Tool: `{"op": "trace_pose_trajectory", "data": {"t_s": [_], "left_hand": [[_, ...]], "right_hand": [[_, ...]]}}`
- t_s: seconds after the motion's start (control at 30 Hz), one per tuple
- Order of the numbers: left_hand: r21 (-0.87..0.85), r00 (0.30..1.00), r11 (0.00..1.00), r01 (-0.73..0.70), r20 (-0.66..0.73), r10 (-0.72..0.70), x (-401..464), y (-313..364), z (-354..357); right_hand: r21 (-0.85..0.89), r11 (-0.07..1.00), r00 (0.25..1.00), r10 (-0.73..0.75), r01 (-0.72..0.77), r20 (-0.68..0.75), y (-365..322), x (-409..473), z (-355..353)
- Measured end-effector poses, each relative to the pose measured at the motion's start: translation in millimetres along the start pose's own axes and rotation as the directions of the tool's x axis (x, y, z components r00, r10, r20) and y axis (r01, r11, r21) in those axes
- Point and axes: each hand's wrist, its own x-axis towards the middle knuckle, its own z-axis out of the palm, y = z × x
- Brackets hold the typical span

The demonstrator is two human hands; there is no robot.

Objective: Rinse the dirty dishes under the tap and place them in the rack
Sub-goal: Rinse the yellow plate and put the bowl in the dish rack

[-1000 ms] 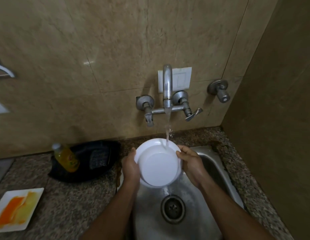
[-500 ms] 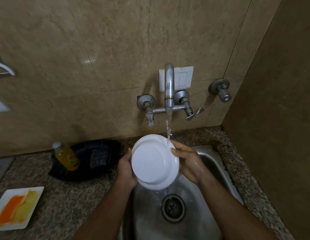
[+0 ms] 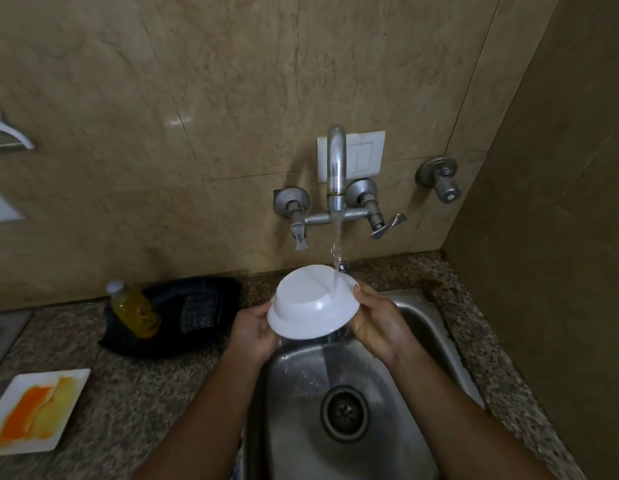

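Note:
A white bowl [image 3: 310,303] is held upside down over the steel sink [image 3: 415,313], its underside facing up. My left hand [image 3: 254,332] grips its left rim and my right hand [image 3: 377,323] grips its right rim. Water runs from the wall tap [image 3: 337,168] onto the bowl's base near the right edge and drips into the sink. A white square plate [image 3: 34,412] smeared with orange and yellow lies on the counter at the lower left.
A yellow soap bottle [image 3: 135,310] leans on a black tray [image 3: 183,317] left of the sink. A drain [image 3: 344,414] sits in the sink's middle. The side wall stands close on the right, with a valve [image 3: 439,178] on the back wall.
The bowl has been turned over between my hands: its inside faced me a second ago, and its underside is up under the stream now. Both hands kept their grip.

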Motion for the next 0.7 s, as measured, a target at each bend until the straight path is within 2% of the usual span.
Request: {"op": "trace_pose_trajectory", "data": {"t_s": [0.1,0.27,0.33,0.53,0.7], "left_hand": [[-0.169,0.996,0.982,0.089,0.021,-0.087,-3.4,1.4,10.4],[-0.229,0.99,0.968,0.108,0.11,-0.085,-10.5,-6.1,23.3],[-0.213,0.982,0.969,0.122,0.169,-0.086,-13.9,-9.2,28.1],[-0.127,0.948,0.985,0.119,0.31,-0.075,-24.8,-21.1,39.3],[0.006,0.903,0.998,0.056,0.426,-0.053,-30.4,-28.1,34.0]], "right_hand": [[0.089,0.996,0.997,0.01,-0.002,-0.082,-2.5,1.2,-9.5],[0.147,0.985,0.959,-0.043,0.087,-0.279,-7.2,2.7,-27.4],[0.131,0.987,0.94,-0.047,0.097,-0.339,-8.9,1.0,-33.6],[0.059,0.998,0.918,0.022,0.002,-0.395,-8.3,-5.1,-52.0],[0.096,0.995,0.904,0.061,-0.023,-0.424,-0.9,-10.1,-52.7]]}}
